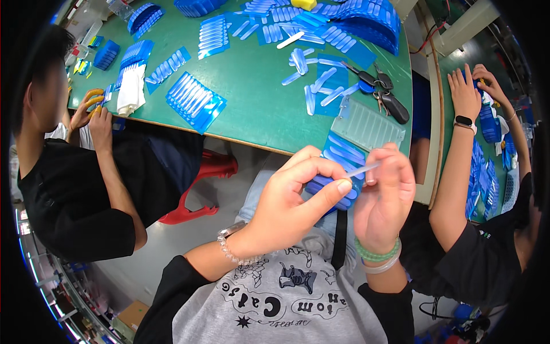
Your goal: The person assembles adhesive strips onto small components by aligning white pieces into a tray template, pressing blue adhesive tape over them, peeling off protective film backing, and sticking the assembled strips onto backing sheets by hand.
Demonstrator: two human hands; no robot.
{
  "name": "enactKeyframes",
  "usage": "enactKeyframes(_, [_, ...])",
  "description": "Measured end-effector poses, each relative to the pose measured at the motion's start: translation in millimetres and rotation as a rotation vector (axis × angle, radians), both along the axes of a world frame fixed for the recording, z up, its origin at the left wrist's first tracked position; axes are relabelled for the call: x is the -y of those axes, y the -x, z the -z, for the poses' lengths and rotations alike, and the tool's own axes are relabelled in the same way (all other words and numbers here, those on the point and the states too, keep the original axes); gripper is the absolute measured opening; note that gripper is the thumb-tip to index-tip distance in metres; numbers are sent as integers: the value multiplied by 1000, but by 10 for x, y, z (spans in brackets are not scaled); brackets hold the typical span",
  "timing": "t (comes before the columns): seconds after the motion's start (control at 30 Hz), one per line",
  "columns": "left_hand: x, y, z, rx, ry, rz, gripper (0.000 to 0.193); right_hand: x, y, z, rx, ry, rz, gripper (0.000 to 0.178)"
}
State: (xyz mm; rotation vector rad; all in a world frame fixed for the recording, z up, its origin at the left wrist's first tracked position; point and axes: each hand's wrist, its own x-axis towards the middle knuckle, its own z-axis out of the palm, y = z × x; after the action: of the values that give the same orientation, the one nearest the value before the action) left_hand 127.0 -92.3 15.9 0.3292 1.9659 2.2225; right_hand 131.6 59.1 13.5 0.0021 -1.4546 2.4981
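Just off the near edge of the green table (252, 97), the left hand (298, 200) and right hand (385, 198) pinch a thin clear strip (362, 170) between closed fingertips, over a blue sheet of capsule-shaped pieces (338, 172) that the left hand cradles. Best keep the pinch light and the strip level, working close above the sheet

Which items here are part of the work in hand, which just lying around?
In hand:
- left hand
- right hand
- thin clear plastic strip
- blue card of clear strips

Lying about:
- black car keys
- yellow block
- white folded cloth
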Motion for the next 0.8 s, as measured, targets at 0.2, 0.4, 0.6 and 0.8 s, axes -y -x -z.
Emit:
enactKeyframes(0.2, [63,-50,30,-14,-70,-107,8,-247,-38,-22,71,-1,-201,19])
enactKeyframes(0.4, [102,-77,129,-77,-3,-114,8,-198,-73,13,275,-183,-417,14])
enactKeyframes(0.6, [110,-104,56,-17,-35,-62,10,-191,-15,53,341,-142,-411,14])
enactKeyframes(0.8, [822,-265,77,-46,506,-272,16,-310,96,35,314,-258,-314,15])
